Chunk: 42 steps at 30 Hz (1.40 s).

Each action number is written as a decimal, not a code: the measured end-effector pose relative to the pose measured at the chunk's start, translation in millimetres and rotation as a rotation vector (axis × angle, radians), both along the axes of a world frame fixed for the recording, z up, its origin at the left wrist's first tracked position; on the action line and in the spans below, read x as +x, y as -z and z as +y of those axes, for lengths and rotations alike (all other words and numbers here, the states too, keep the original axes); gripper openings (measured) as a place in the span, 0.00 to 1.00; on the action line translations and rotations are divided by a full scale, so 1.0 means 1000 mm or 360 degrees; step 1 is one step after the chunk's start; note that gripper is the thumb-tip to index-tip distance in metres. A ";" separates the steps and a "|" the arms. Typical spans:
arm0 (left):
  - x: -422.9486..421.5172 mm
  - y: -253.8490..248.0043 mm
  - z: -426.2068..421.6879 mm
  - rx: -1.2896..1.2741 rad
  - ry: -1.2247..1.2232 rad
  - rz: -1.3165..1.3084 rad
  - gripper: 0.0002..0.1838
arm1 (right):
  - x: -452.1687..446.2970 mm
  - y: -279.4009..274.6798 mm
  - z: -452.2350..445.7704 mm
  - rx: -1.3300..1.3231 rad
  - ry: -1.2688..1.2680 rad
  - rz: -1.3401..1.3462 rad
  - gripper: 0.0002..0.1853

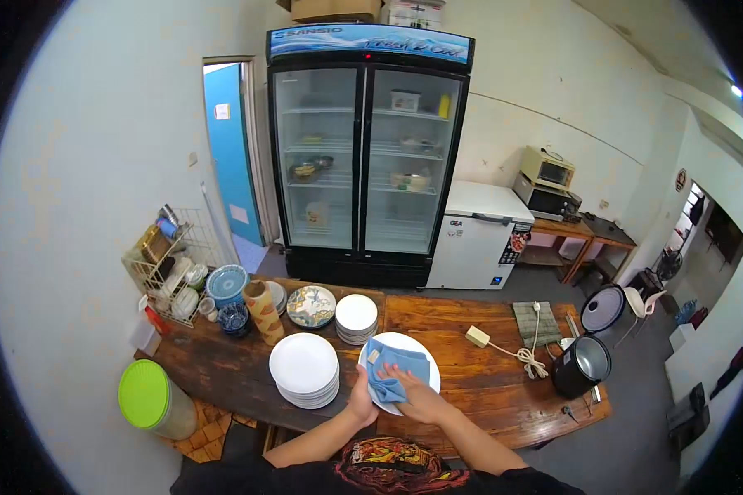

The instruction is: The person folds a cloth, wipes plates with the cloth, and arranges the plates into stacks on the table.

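- Left grip (362, 402) closes on the near left edge of a white plate (414, 341), thumb up along the rim.
- Right grip (410, 396) lies over a folded blue cloth (417, 365), fingers extended and fairly spread, pressing it against the plate's face.
- That plate is held above the near edge of the wooden tabletop (470, 412), in front of the person; the cloth covers much of its middle.
- Just left of it stands a tall stack of white plates (304, 363).
- Behind are a pile of smaller plates (357, 313) and a patterned plate (311, 306).
- Farther left, a brown patterned cylinder (263, 312) stands upright near a dark blue bowl (234, 318) and a light blue dish (228, 285).
- Right of the held plate, well apart from it, lie a power strip (477, 336) with its white cord and a dark green mat (536, 322).
- Near the right end stands a black cooker (582, 368), its lid raised.
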<state>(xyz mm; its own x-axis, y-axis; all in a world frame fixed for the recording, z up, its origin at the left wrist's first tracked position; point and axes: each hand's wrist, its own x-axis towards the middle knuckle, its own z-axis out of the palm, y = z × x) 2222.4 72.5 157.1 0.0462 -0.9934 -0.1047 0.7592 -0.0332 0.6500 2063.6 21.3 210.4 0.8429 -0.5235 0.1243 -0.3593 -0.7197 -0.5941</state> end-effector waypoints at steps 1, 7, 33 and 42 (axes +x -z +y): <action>-0.003 -0.004 0.001 -0.0021 0.0028 0.0007 0.41 | -0.006 -0.003 -0.005 -0.0009 0.0037 0.0054 0.35; -0.006 -0.011 0.001 -0.0041 0.0091 0.0000 0.41 | -0.009 0.006 -0.004 0.0035 0.0177 0.0112 0.36; -0.038 -0.024 -0.010 0.0224 0.0138 -0.0300 0.44 | -0.007 0.045 -0.011 0.0262 0.0443 -0.0272 0.39; -0.034 0.020 -0.001 0.0281 0.0077 -0.0312 0.43 | -0.018 0.093 0.000 0.0624 -0.0045 -0.0264 0.42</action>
